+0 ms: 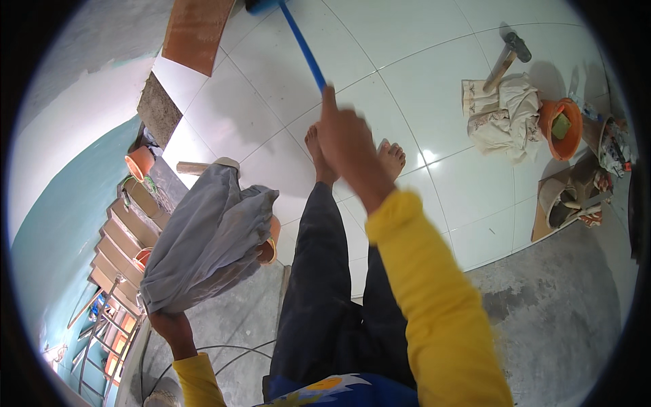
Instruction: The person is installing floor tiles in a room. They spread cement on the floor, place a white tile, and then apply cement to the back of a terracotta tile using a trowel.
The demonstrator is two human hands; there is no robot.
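Blue handle [304,47], a thin straight rod of smooth plastic or painted metal, rises from my right hand [346,146] toward the upper edge of the view, where it meets a blue head cut off by the frame. My fingers are wrapped fully around its lower end, index finger laid along the shaft. My left hand [171,327] clenches the gathered end of a grey cloth [207,237], soft and heavily creased, which hangs in loose folds at my left side. Both sleeves are bright yellow knit. Below the rod, my bare feet [352,152] stand on glossy white floor tiles [420,81] with thin dark grout lines; nearer me the tiles give way to rough grey concrete [556,305]. At right, well apart from my hands, lie a wooden-handled hammer [505,57], a crumpled cream cloth [505,115] and an orange plastic bucket [563,129] with a green sponge in it. At left, a terracotta-coloured pot [140,161] stands near stacked tiles.
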